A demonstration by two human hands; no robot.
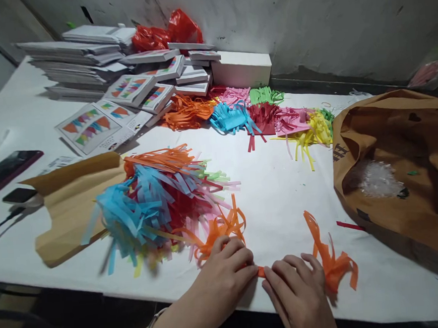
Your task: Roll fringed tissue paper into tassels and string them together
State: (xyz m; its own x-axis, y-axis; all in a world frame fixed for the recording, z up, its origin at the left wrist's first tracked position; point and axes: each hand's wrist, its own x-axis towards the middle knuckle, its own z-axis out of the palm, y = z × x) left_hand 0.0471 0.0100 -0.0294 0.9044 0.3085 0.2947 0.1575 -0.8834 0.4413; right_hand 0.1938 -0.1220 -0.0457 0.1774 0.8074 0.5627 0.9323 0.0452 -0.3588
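Observation:
An orange paper tassel (261, 271) stretches between my two hands near the table's front edge, its middle showing as a short twisted band. My left hand (227, 264) is closed on one side of it, and orange fringe (224, 227) spreads out beyond those fingers. On the other side my right hand (296, 284) grips it, with more orange fringe (335, 266) fanning out to the right. The fingertips of both hands are partly hidden. Just left of my left hand lies a loose heap of blue, red, pink and orange tassels (139, 205).
Brown paper (78, 200) lies under the heap. Bundled coloured tassels (230, 117) line the back, before white boxes (242, 68), printed cards (87, 126) and red plastic bags (183, 28). A large brown paper bag (375, 121) gapes at right. A phone (7, 173) rests at left.

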